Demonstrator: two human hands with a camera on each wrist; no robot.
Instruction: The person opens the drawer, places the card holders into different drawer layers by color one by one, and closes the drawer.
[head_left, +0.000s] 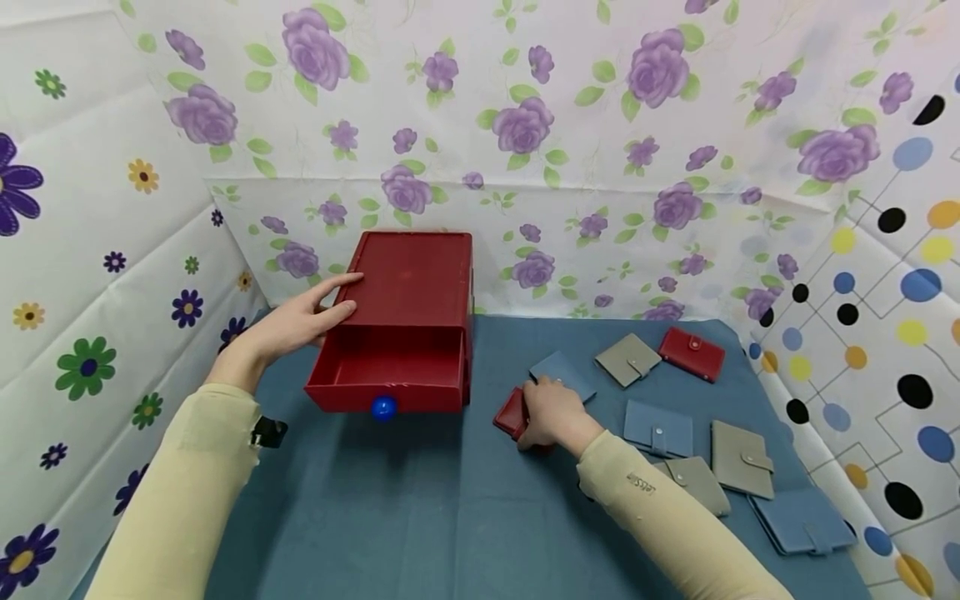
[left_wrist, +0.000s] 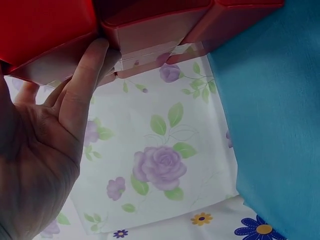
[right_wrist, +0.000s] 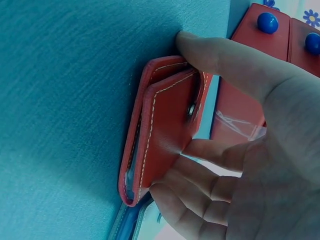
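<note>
A red drawer box (head_left: pixel 412 275) stands at the back, its upper drawer (head_left: pixel 337 396) pulled out by a blue ball knob (head_left: pixel 384 408). My left hand (head_left: pixel 288 321) rests against the box's top left edge, fingers extended; the left wrist view shows its fingers (left_wrist: pixel 82 85) touching the box from the side. My right hand (head_left: pixel 557 414) grips a small red snap wallet (right_wrist: pixel 167 120) by its edges, thumb at one end and fingers along the other. From the head, that hand covers part of the wallet. Just behind it lies a blue wallet (head_left: pixel 566 373).
Several wallets lie to the right: a grey one (head_left: pixel 626 358), a red one (head_left: pixel 692 353), a blue one (head_left: pixel 660 427), a grey one (head_left: pixel 738 458), another grey one (head_left: pixel 697 483) beside my sleeve, and a blue one (head_left: pixel 802 521) near the right edge. Patterned sheets (head_left: pixel 525 250) enclose the blue-covered table (head_left: pixel 405 517).
</note>
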